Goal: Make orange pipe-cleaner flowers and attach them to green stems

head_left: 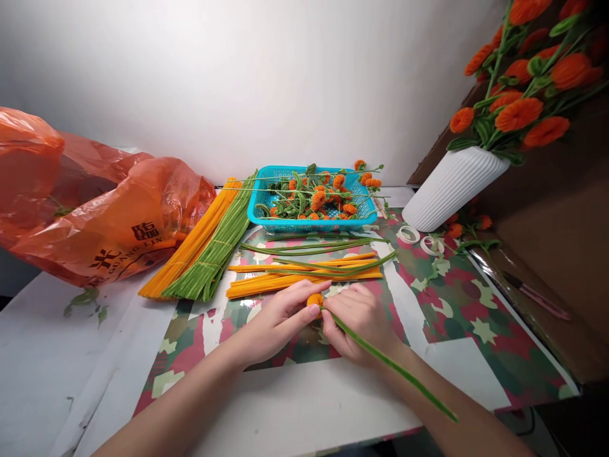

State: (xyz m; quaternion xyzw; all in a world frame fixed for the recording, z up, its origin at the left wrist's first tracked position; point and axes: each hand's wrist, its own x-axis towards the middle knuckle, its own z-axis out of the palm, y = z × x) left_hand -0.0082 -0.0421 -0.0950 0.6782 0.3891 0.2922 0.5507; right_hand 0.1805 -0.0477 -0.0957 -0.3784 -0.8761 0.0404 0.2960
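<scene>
An orange chenille flower head (314,299) is being held above the near middle of the camouflage-patterned sheet (457,295), and part of it is being hidden by the fingers. It is being pinched between the thumb and forefinger of the left hand (278,312), whose other fingers are being held nearly straight. By the folded fingers of the right hand (358,320), the end of a green chenille stem (394,365) is being pinched where it is meeting the flower head; the contact itself is being covered. The stem's free end is being carried over the right forearm. Both forearms are being cut off by the bottom edge, the orange plastic bag (124,216) by the left edge, and the flowers in the white ribbed vase (451,190) by the top and right edges. The contents of the bag are being blurred by its film. Room ahead is being narrowed by loose orange stems (304,282) just beyond the fingers, with the blue basket (259,221) of flowers being set farther back and the bundled green stems (212,254) being kept to its left. More room is being left rightward, before the tape rolls (408,235) and the pink-handled cutter (542,300) are being reached.
</scene>
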